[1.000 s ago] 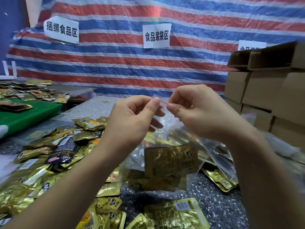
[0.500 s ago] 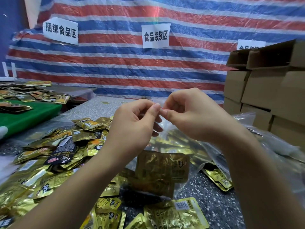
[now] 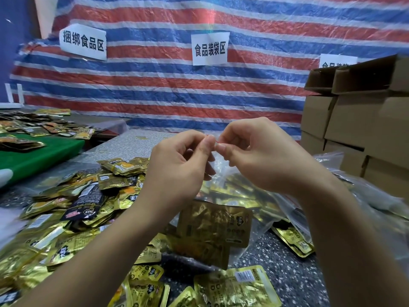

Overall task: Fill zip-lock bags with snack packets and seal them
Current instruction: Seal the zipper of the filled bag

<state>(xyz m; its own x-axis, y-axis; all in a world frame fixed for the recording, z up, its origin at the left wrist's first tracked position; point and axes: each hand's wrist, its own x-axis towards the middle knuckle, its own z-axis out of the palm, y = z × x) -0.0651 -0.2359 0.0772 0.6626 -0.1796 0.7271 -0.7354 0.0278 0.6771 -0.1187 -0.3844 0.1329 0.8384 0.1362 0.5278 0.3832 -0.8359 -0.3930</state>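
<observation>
A clear zip-lock bag hangs in front of me above the table, with gold snack packets inside it. My left hand and my right hand pinch its top strip side by side, thumbs almost touching. The strip itself is nearly hidden between my fingertips. Loose gold and black snack packets lie heaped on the table to the left and below the bag.
Stacked cardboard boxes stand at the right, with more clear bags in front of them. A green board and another table with packets lie at the far left. A striped tarp with paper signs hangs behind.
My two hands have come together along the bag's top strip, closing the gap between the thumbs. The bag has sunk slightly and swung a little left.
</observation>
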